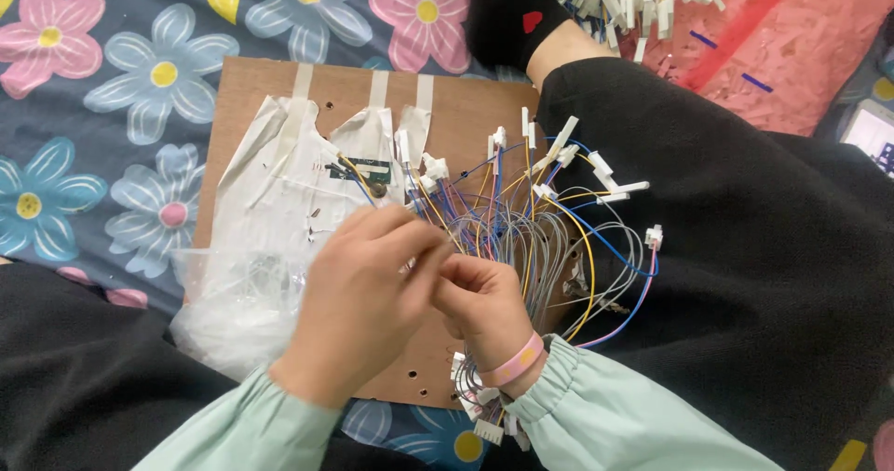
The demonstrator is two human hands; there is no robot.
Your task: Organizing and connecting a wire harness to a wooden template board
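Left hand (pixel 358 308) and right hand (pixel 484 303) meet fingertip to fingertip over a brown hardboard panel (pixel 466 117), both pinched shut on thin wires from the wire bundle (pixel 521 233). Bundle sits centre-right on the panel: blue, yellow, grey and pink strands looping out to small white plastic connectors (pixel 619 190). Crinkled clear plastic bag (pixel 261 247) taped on panel's left side. Pink wristband (pixel 515 362) on right wrist. Floral fabric (pixel 112 108) underneath.

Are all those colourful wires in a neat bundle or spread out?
Spread out. The wires fan loosely across the brown board, their white plugs pointing different ways, while both hands pinch some near the middle.
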